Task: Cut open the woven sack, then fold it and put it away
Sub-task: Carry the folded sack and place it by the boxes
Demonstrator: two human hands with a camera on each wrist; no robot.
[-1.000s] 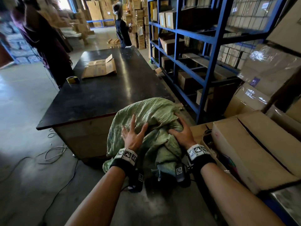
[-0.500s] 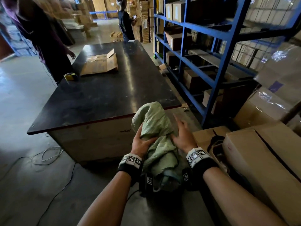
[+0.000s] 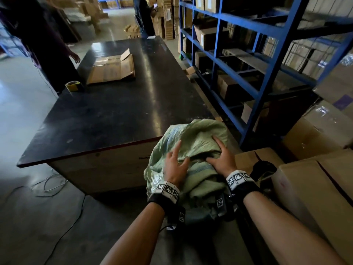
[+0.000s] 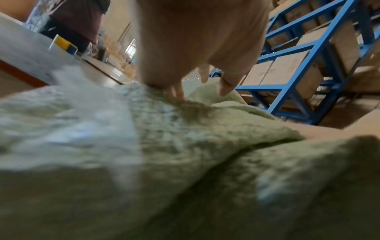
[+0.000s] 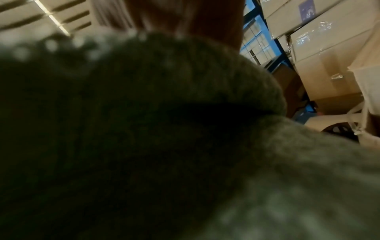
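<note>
Just off the near right corner of the desk (image 3: 107,119), a bunched green sack (image 3: 193,142) is held up between two hands; its folds lie in several crumpled layers, and its far edge overlaps the desk's near edge in the head view; whether it touches the desk, I cannot tell. The left hand (image 3: 174,165) lies on the sack's left side, fingers (image 3: 176,150) spread and nearly straight, pressing flat rather than grasping; the left wrist view shows the fingertips (image 4: 225,88) just above the cloth. The right hand (image 3: 219,159) rests on the right side, fingers extended over a fold, thumb out toward the left hand; the right wrist view is filled by dark, blurred cloth, so any grip beneath is hidden. On the desk's far half lies flattened cardboard (image 3: 112,68); a tape roll (image 3: 73,86) sits at its left edge; a person (image 3: 47,44) stands beside that edge. Blue shelving (image 3: 246,77) with boxes runs along the right; large cartons (image 3: 317,188) stand just right of the sack.
</note>
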